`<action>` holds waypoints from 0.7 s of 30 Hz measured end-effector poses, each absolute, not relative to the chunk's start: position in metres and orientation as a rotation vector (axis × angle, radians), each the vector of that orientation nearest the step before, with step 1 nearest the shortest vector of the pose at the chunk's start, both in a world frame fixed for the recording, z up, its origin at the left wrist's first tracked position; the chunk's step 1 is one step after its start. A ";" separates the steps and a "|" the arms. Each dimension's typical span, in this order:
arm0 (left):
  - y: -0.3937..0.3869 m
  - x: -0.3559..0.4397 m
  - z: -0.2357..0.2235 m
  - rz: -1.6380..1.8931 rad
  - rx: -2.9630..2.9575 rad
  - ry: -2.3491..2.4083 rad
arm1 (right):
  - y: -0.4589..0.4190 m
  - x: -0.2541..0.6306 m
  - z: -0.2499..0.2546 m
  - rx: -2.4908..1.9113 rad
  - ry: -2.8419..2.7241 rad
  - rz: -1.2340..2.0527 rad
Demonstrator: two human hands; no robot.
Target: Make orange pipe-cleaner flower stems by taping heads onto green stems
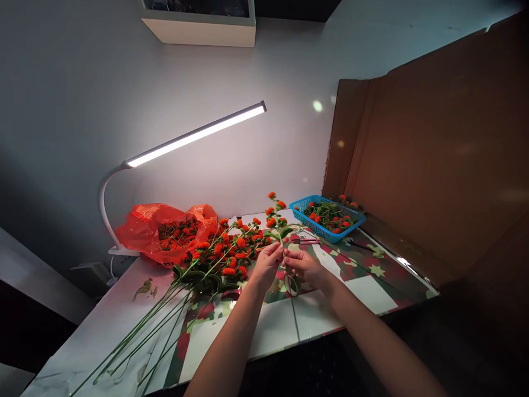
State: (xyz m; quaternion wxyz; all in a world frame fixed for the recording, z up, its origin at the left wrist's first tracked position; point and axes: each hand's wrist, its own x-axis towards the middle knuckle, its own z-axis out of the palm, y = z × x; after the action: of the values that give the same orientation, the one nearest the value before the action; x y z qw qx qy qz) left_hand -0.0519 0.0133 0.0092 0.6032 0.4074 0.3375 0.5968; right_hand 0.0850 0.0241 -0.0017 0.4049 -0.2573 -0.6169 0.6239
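An artificial flower stem [281, 234] with several small orange blooms and green leaves stands nearly upright between my hands. The fingers of my left hand [268, 262] pinch its green stalk. From the other side, my right hand [305, 266] closes its fingertips on the stalk slightly lower. Just below my fingers, a roll of tape [291, 284] rests on the table. Left of my hands lies a heap of long orange-flowered stems [225, 253], their bare stalks reaching toward the front left. Pink-handled scissors or snips [305, 241] lie behind my right hand.
A red plastic bag [140, 226] of orange blooms stands at the back left beside a lit desk lamp [194, 135]. The blue basket [336, 236] at the back right holds leaves and flowers. A cardboard wall [433, 165] borders the right side of the table [136, 292].
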 end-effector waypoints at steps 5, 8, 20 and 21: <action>0.015 -0.045 0.004 1.437 0.826 0.800 | 0.020 0.076 0.000 -0.651 -1.500 1.478; 0.016 -0.044 0.003 1.470 0.795 0.828 | 0.020 0.076 0.000 -0.726 -1.532 1.260; 0.009 -0.052 0.010 1.396 0.710 0.769 | 0.021 0.085 -0.007 -0.748 -1.596 1.344; 0.009 -0.052 0.010 1.391 0.705 0.753 | 0.021 0.087 -0.008 -0.733 -1.601 1.380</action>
State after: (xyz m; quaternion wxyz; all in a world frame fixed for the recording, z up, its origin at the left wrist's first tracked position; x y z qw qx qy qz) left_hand -0.0524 0.0091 0.0097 0.6481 0.3102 0.3310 0.6117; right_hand 0.0872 0.0215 -0.0078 0.4370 -0.2947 -0.6436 0.5549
